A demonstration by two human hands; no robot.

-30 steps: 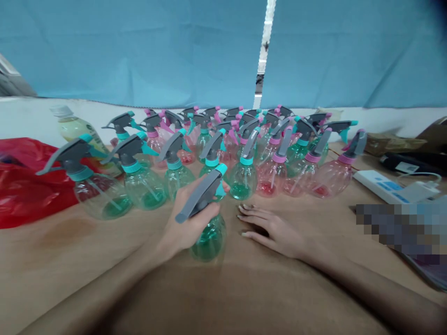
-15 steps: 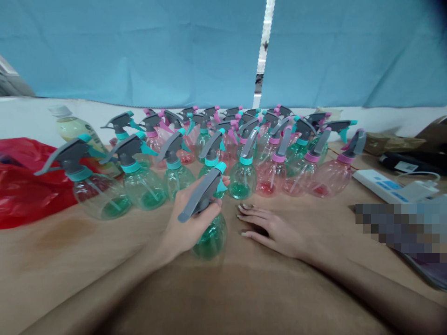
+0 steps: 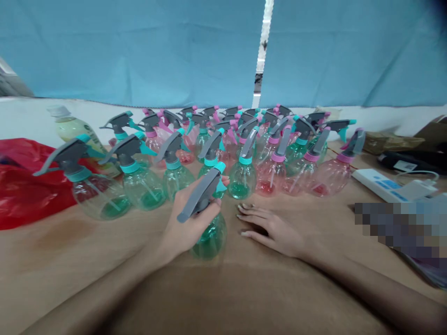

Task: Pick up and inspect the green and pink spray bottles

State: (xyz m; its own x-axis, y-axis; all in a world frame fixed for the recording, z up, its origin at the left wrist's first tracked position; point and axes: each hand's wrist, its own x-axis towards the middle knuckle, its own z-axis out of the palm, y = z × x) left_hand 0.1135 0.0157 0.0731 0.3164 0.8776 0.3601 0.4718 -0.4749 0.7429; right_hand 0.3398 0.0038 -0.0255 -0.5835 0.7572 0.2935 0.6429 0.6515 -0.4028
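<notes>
A clear green spray bottle (image 3: 210, 239) with a grey head and turquoise trigger stands upright on the wooden table (image 3: 237, 293) before me. My left hand (image 3: 188, 218) is wrapped round its neck, just under the head; the bottle's collar is hidden by the fingers. My right hand (image 3: 274, 228) rests palm down on the table to the right of that bottle, fingers stretched out and holding nothing. Close beyond the hands is a row of similar spray bottles, among them a green one (image 3: 242, 179) and a pink one (image 3: 270, 179).
Several more green and pink spray bottles fill the back of the table. At the left are a red plastic bag (image 3: 31, 186) and a white-capped bottle (image 3: 75, 125). A white power strip (image 3: 377, 184) and a black object (image 3: 401, 163) lie at the right. Behind hangs a blue cloth (image 3: 157, 51).
</notes>
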